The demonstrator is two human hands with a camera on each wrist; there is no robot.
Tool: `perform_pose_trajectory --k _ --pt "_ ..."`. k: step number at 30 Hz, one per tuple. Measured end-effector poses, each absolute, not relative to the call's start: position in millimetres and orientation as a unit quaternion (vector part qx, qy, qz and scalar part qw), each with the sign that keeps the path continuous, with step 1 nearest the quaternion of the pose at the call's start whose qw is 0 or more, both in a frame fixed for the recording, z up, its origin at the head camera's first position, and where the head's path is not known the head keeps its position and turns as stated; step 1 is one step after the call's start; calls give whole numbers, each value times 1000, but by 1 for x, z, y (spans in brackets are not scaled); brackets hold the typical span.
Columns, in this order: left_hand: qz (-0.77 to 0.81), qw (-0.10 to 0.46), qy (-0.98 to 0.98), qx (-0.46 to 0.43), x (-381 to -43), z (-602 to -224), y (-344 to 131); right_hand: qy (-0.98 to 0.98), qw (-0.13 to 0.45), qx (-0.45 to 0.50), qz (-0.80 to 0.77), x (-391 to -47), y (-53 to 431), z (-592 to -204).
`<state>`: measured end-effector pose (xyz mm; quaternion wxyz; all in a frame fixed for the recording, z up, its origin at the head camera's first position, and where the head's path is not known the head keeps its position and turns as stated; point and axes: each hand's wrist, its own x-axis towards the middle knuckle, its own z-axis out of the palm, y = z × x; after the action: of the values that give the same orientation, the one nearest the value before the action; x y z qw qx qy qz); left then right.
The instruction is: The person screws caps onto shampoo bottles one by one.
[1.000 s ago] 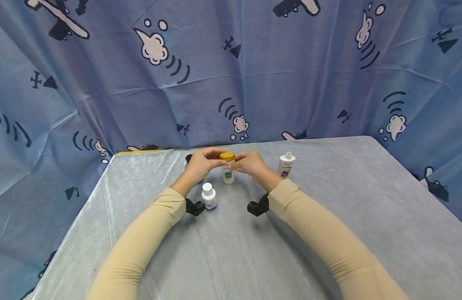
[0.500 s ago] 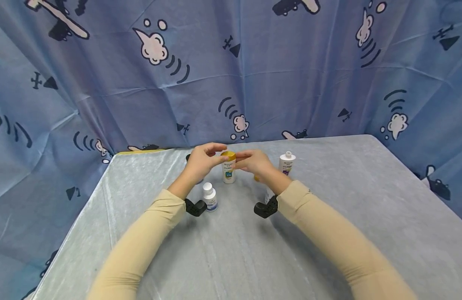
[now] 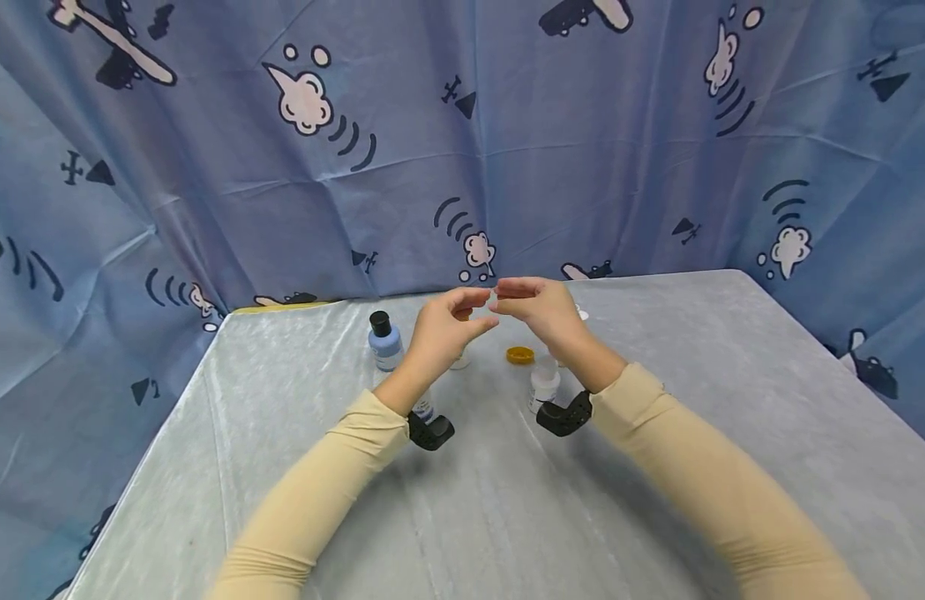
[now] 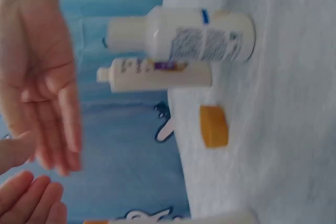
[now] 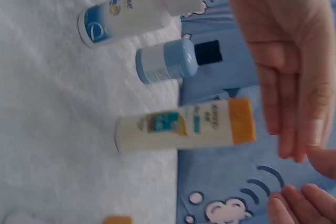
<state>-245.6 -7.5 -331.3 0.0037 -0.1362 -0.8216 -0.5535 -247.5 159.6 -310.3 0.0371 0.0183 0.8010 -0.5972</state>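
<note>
Both hands are raised over the table, palms facing, fingers loosely bent and holding nothing. My left hand [image 3: 443,333] overlaps a white bottle with a yellow cap [image 5: 178,127], which stands upright and mostly hidden from the head view. My right hand [image 3: 545,312] is level with it, the two sets of fingertips close together. Below the right hand a loose orange-yellow cap [image 3: 520,356] lies on the table. A capless slim white bottle [image 4: 157,74] stands behind the right hand, and a rounder white-capped bottle [image 3: 545,385] stands by the right wrist.
A blue bottle with a black cap [image 3: 386,342] stands left of the left hand. Another white bottle [image 5: 136,14] with a blue label is partly covered by the left wrist in the head view. Behind the grey-covered table [image 3: 477,500] hangs a patterned blue curtain [image 3: 402,192].
Both hands have let go of the yellow-capped bottle and moved right and slightly up. The loose cap and the blue bottle have come into fuller view in the head camera.
</note>
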Motion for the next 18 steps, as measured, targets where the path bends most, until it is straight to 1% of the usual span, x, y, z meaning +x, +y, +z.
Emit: perform_pose_trajectory --k 3,10,13,18 --pt "-552 6 -822 -141 -245 -337 3 796 15 16 -604 -242 173 -306" --pt "-551 -41 -822 -141 -250 -352 22 794 -34 37 -606 -230 203 -298" --pt "-557 -51 -817 -139 -252 -357 28 792 -58 51 -605 -227 214 -298" --pt "-560 -57 -815 -137 -256 -367 37 798 -66 57 -596 -226 230 -306"
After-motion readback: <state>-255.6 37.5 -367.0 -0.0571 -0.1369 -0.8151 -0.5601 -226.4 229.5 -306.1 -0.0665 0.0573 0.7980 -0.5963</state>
